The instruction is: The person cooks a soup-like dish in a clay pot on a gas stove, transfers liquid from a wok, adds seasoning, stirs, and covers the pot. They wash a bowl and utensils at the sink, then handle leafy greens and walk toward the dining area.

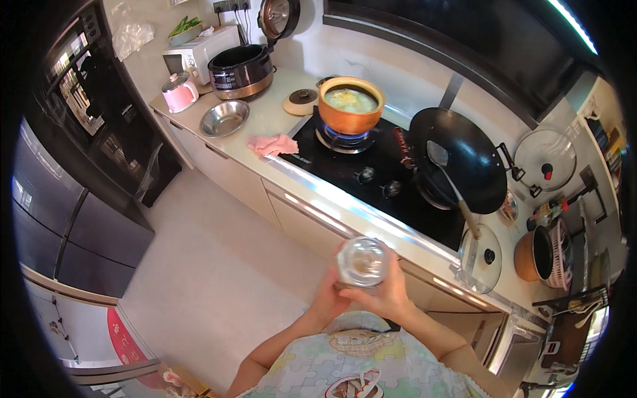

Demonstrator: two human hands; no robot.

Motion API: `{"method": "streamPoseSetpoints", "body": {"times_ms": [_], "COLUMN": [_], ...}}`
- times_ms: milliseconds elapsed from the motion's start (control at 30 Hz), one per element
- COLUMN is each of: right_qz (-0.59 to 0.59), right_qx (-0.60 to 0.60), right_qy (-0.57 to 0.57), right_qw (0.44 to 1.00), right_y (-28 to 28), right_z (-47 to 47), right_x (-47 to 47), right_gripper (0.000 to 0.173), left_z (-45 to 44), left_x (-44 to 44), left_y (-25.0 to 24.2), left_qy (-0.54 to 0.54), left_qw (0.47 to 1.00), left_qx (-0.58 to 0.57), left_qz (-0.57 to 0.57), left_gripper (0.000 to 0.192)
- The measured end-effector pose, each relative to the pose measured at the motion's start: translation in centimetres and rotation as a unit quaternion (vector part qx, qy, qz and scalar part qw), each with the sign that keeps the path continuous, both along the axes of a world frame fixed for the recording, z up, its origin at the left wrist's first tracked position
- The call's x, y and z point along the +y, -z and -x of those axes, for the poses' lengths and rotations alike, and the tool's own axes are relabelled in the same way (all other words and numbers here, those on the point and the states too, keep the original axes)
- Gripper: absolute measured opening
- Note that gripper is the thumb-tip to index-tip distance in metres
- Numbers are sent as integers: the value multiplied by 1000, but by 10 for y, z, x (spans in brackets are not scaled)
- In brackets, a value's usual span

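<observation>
Both hands hold a clear glass jar [363, 261] in front of the body, short of the counter's front edge. My left hand [328, 293] wraps its left side, and my right hand [390, 293] wraps its right side with the thumb across the front. The jar's lower part and its contents are hard to make out. Beyond it, an orange clay pot [352, 117] with pale liquid in it stands over a blue flame on the black gas hob [348, 169]. A black wok [473, 159] with a metal spatula [455, 184] in it rests on the right burner.
A pink cloth [273, 145], a steel bowl [225, 118], a pink kettle [179, 93] and a black cooker [241, 72] with its lid up stand left of the hob. To the right lies a glass lid [480, 258]. A cabinet below the counter stands open at lower right.
</observation>
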State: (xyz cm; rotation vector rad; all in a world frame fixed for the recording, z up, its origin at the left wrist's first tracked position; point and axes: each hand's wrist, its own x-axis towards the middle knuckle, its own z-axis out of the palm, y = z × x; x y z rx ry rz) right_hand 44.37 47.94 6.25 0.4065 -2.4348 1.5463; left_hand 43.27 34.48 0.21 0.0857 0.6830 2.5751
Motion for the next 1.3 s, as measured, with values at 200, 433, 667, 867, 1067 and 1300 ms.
{"method": "streamPoseSetpoints", "body": {"times_ms": [200,433,667,867,1067,1300], "right_qz": [-141,-205,-79,-83,-72,-95], "right_qx": [75,130,166,167,163,166], "right_qy": [-38,-120,-241,-274,-217,-140], "right_qw": [986,963,953,944,960,972], "right_y": [-20,0,4,-8,-12,-20], "right_z": [67,170,264,310,346,381], "right_x": [-53,-136,-181,-184,-186,-221], "right_gripper": [65,38,21,15,11,12], "left_z": [32,95,174,227,290,370], "left_x": [-81,-141,-191,-202,-217,-259], "left_y": [33,47,27,20,29,31], "left_qy": [-112,-190,-183,-58,87,235], "left_qw": [991,979,972,979,994,952], "left_qx": [-63,-67,-132,-195,-35,-196], "left_qz": [-47,45,64,-8,49,-17], "left_gripper": [48,45,42,46,48,44]}}
